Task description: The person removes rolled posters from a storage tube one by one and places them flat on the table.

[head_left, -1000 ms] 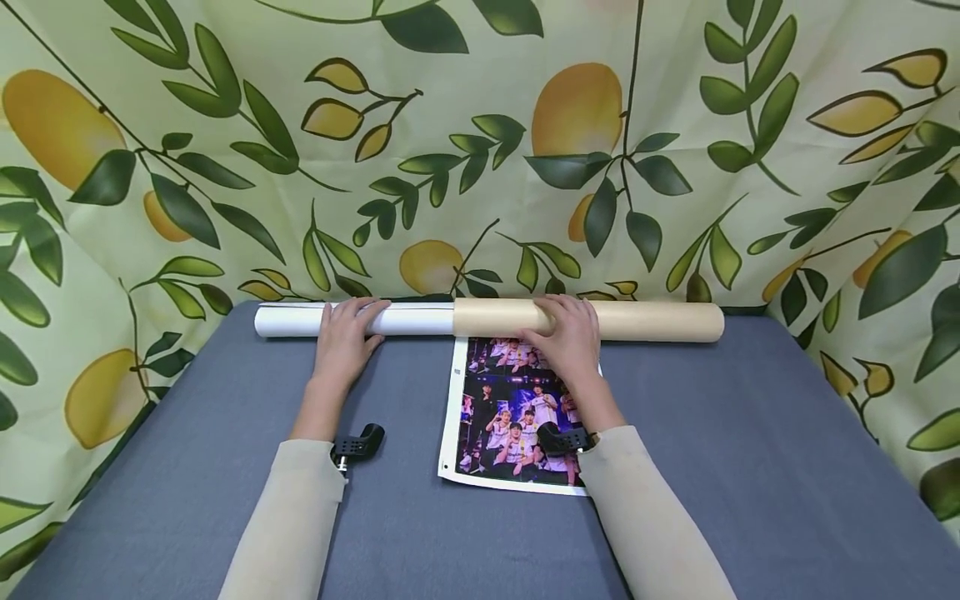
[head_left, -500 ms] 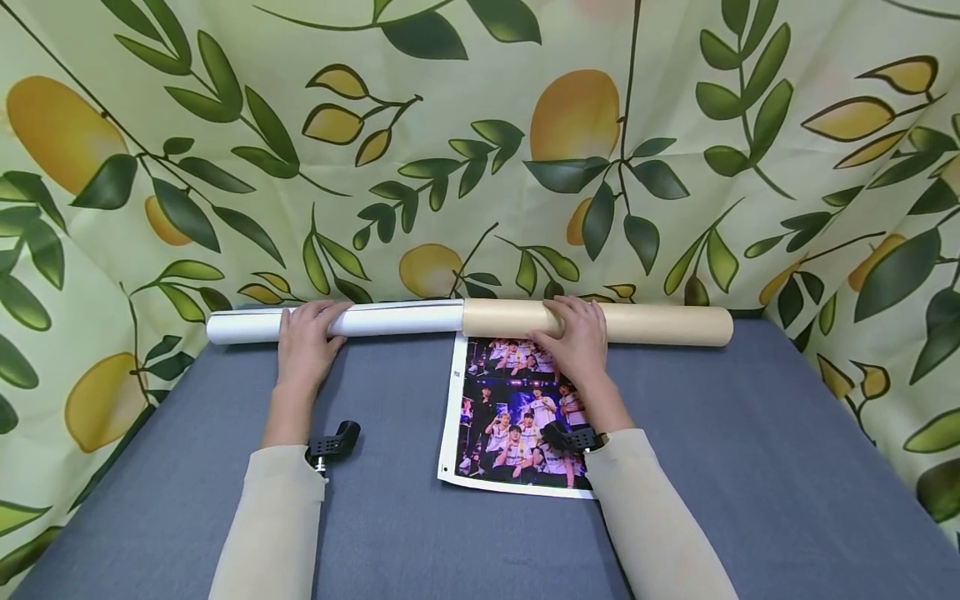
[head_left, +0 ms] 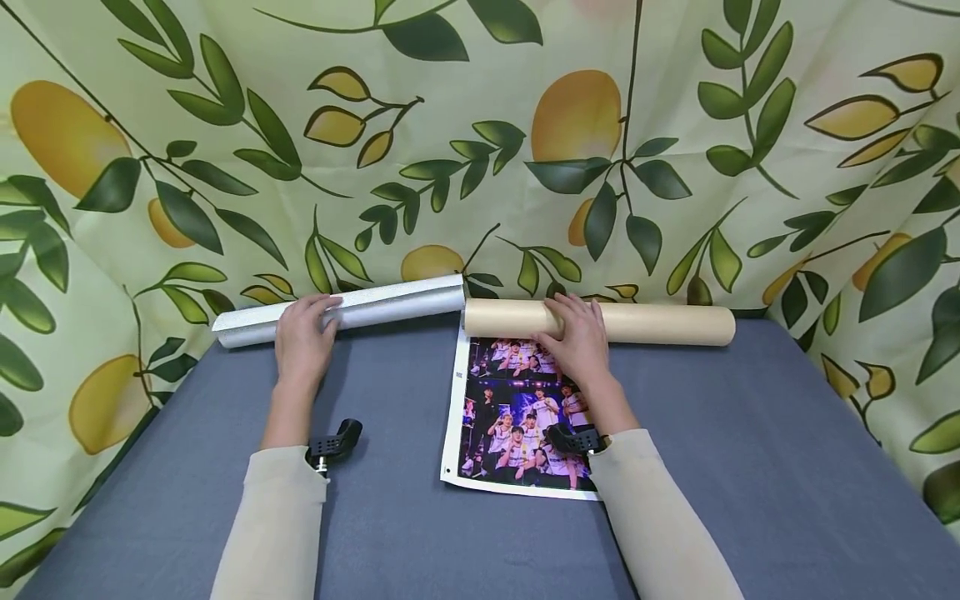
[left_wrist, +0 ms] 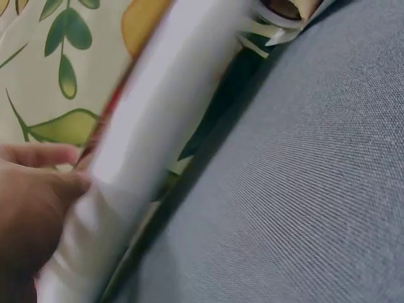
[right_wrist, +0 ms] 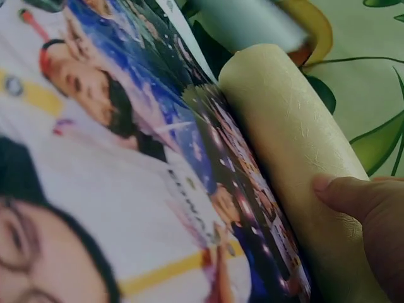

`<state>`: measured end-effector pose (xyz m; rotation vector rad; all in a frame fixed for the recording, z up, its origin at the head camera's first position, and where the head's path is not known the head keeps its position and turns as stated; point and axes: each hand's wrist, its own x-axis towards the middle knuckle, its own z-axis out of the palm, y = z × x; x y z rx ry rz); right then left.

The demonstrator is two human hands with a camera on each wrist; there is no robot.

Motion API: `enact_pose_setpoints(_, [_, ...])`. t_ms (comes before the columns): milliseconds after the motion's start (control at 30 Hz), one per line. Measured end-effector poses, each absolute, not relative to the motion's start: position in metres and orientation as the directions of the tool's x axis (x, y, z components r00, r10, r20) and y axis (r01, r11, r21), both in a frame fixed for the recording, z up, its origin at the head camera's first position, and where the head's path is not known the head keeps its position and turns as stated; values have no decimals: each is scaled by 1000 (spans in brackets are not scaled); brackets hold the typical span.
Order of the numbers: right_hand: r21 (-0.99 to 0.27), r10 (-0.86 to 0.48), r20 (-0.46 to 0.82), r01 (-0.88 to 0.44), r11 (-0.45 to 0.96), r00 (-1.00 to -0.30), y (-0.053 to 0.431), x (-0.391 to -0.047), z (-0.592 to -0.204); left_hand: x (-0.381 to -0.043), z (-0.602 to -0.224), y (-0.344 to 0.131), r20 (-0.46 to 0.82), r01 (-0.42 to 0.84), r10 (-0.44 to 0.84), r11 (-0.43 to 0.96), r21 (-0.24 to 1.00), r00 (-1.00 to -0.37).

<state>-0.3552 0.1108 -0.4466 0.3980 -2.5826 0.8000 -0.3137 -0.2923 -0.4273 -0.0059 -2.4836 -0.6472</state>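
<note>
My left hand (head_left: 303, 342) grips a rolled-up white paper sheet (head_left: 405, 298) near its left part. That roll slants, its right end raised above the left, and a loose edge runs along it. In the left wrist view, thumb and fingers pinch the roll (left_wrist: 158, 113), which is blurred. My right hand (head_left: 579, 337) holds a beige tube (head_left: 667, 323) lying level at the back of the table. The roll's right end is beside and above the tube's left end. Under the tube lies a printed photo poster (head_left: 517, 433), partly covered by my right hand and wrist.
A blue-grey cloth covers the table (head_left: 390, 533). Behind and at both sides hangs a fruit-and-leaf patterned curtain (head_left: 465, 83), close to the table's back edge. Each wrist wears a black camera mount (head_left: 337, 442).
The white roll has slid left out of the beige tube with my left hand, and its right end has risen. My right hand and the tube have shifted slightly right.
</note>
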Motion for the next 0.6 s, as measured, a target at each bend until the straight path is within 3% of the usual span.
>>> enact_pose_setpoints(333, [-456, -132, 468, -367, 811, -874, 108, -355, -451, -320, -443, -292, 455, 120, -53, 932, 342, -889])
enact_pose_setpoints(600, [-439, -104, 463, -330, 836, -880, 116, -355, -445, -319, -449, -294, 384, 54, -112, 917, 395, -916])
